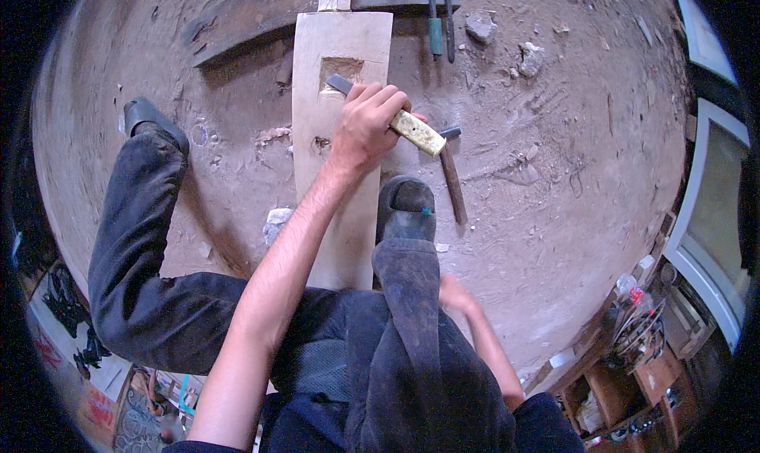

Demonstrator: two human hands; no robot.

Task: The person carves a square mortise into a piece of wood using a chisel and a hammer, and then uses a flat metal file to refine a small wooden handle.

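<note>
My left hand (366, 127) is closed around a chisel (418, 133) with a worn pale-yellow handle. The chisel lies slanted over a long pale wooden board (311, 184), its flat steel blade at the edge of a rectangular recess (339, 67) cut in the wood. Beside my bent right leg, my right hand (454, 294) is low and blurred. Its fingers are partly hidden behind the leg, so I cannot make out whether it holds anything. A hammer (454, 176) with a dark wooden handle lies on the ground right of the board, beyond my right shoe (407, 208).
The board's far end rests by a dark timber beam (261, 18). Green-handled pliers-like tool (436, 37) and stones (481, 27) lie at the far right. My left leg (131, 216) stretches out left. A cluttered wooden shelf (613, 394) and framed panels (708, 216) stand at right.
</note>
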